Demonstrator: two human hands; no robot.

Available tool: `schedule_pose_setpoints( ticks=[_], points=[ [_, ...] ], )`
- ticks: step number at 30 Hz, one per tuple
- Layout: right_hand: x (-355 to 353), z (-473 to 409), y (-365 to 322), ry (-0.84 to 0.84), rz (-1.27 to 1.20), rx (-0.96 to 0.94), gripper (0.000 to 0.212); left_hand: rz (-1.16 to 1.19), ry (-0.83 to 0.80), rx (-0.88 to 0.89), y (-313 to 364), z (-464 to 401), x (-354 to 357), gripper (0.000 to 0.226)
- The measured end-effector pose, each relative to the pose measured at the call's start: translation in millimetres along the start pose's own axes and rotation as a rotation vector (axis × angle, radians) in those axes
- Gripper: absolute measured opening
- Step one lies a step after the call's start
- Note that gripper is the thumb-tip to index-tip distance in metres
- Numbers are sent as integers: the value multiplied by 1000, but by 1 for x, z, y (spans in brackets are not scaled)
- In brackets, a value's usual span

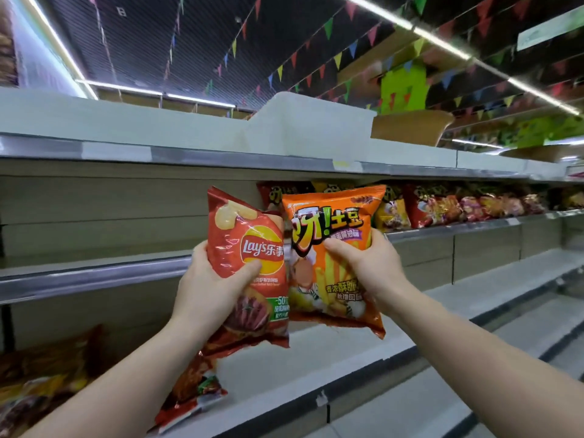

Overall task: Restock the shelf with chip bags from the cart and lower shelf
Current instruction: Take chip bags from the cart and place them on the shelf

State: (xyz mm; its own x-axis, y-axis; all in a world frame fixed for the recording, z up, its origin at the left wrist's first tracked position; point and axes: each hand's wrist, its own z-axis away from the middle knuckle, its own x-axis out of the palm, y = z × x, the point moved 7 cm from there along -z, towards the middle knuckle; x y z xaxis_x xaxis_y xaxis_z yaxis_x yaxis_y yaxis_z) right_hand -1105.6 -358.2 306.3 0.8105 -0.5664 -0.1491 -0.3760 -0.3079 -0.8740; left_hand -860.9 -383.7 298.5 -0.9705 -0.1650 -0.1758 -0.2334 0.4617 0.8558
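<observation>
My left hand (210, 279) grips a red Lay's bag (249, 263) and my right hand (366, 263) grips an orange bag (331, 257), both raised side by side before the shelf (94, 273). More bags (442, 207) line it farther right.

dark ceiling (132, 42), light strips (442, 39), bunting (328, 26)

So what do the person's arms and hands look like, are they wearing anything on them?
Both arms are bare as far as the picture shows, with no sleeves in view. The left hand and the right hand wear no gloves, and no rings, watch or bracelet show on the fingers or wrists.
</observation>
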Motion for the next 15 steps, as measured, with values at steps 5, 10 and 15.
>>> schedule_pose_setpoints(
  ticks=[5, 10, 15],
  points=[
    [-8, -59, 16, -2, -112, 43, 57, 38, 9, -47, 5, -33, 25, 62],
    [3, -111, 37, 1, -205, 115, 89, 168, -26, -89, 3, -68, 48, 34],
    [22, -157, 47, -81, -313, 236, 49, 294, -141, -160, -1, -104, 74, 25]
  ],
)
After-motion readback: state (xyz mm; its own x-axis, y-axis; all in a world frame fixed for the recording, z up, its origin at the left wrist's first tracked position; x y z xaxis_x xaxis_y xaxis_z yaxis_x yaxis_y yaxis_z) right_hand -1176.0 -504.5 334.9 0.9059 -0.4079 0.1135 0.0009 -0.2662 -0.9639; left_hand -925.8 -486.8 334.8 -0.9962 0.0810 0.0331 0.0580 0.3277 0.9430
